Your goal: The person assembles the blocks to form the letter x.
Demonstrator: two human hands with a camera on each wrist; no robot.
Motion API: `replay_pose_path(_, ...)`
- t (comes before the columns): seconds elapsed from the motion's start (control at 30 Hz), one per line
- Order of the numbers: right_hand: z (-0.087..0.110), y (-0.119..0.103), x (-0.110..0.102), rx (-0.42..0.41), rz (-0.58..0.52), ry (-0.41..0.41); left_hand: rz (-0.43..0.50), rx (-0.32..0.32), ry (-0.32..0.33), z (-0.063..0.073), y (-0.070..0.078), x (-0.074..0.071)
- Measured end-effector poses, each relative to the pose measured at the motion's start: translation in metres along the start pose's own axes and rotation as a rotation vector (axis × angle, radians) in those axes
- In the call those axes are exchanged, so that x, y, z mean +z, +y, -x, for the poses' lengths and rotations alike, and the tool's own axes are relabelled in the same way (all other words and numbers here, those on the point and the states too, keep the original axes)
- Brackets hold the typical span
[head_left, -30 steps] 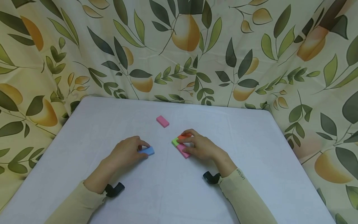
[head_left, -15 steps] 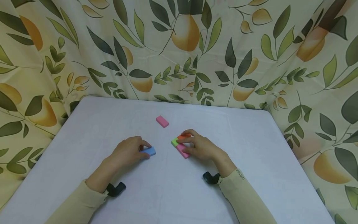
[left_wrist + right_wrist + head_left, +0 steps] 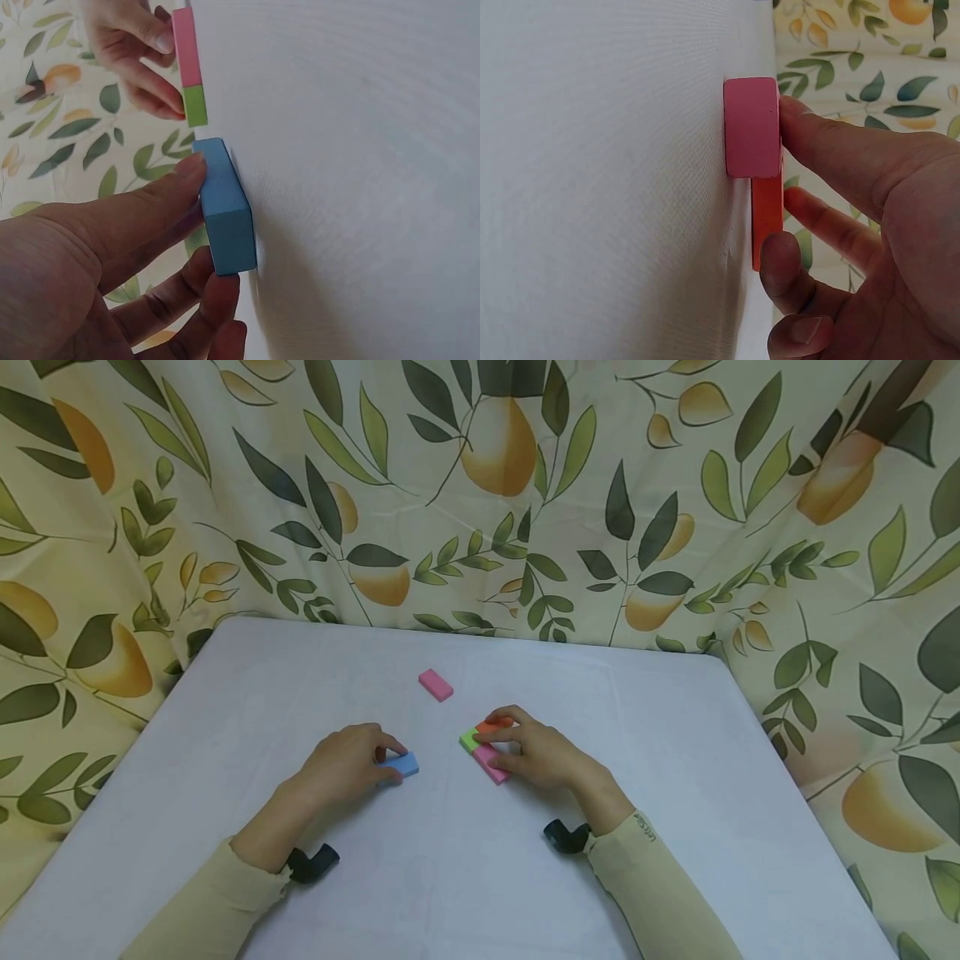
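Your left hand [image 3: 347, 764], fingers pinching a blue rectangular block [image 3: 405, 765] left of the green block [image 3: 468, 742], your right hand [image 3: 546, 753], fingers half spread, touching the pink rectangular block [image 3: 751, 127] and orange rectangular block [image 3: 766, 214] adjoining it

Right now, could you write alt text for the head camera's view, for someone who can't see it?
A person's left hand pinches a blue block while their right hand rests on an orange block, a green block and a pink block, grouped on a white table. A second pink block lies farther back, before leaf-and-fruit patterned fabric.
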State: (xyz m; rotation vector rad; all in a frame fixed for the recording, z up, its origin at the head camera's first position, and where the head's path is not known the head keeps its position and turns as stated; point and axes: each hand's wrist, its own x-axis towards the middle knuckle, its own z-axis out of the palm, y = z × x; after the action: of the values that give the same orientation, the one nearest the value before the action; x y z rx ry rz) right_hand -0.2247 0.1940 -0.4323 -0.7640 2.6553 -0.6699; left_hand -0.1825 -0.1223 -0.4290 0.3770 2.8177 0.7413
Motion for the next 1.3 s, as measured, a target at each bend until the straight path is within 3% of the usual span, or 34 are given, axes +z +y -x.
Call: replay_pose_path(1.3,-0.0002,0.0006,-0.0003,0.012,0.005,-0.010,0.014,0.009,-0.001,-0.0030,0.0053,0.0013)
